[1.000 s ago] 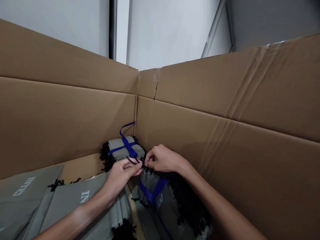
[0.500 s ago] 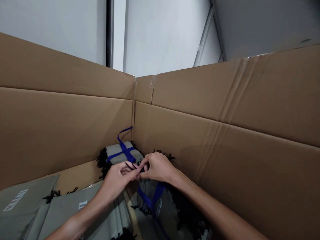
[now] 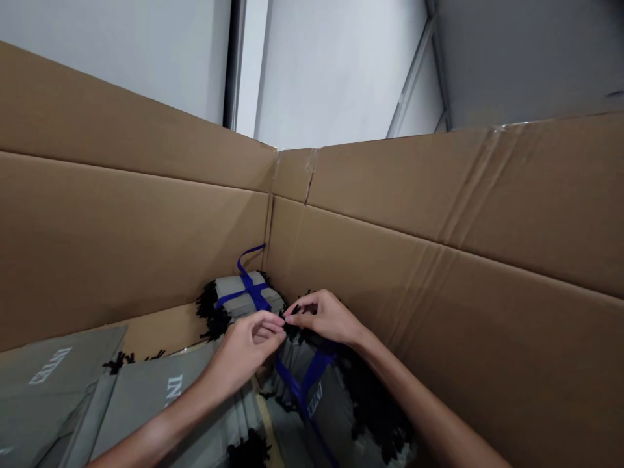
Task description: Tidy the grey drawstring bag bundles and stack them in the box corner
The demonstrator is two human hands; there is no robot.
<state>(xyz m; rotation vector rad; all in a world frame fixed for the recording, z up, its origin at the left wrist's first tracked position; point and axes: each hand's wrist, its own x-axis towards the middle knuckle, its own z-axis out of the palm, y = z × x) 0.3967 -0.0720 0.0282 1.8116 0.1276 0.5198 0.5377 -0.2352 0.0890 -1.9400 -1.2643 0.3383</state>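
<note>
My left hand (image 3: 256, 338) and my right hand (image 3: 326, 317) meet fingertip to fingertip above a bundle of grey fabric bags (image 3: 326, 396) with white lettering. Both are closed in a pinch on thin black cord (image 3: 296, 311), mostly hidden by the fingers. A blue strap (image 3: 299, 387) runs around this bundle, and black cord ends (image 3: 365, 396) bunch along its right side. Just beyond my left hand lies another grey bundle (image 3: 231, 286), tied crosswise with a blue ribbon (image 3: 251, 288) whose loose end rises towards the corner.
Tall cardboard walls (image 3: 131, 240) of a large box meet in a corner ahead. Flat stacks of grey bags (image 3: 139, 383) with black cord tufts lie at the lower left. Pale panels (image 3: 336, 71) stand beyond the box.
My fingertips have shifted slightly over the black cord, and the strands seen across my left fingers no longer show. The whole view has moved a little, putting the box corner further right.
</note>
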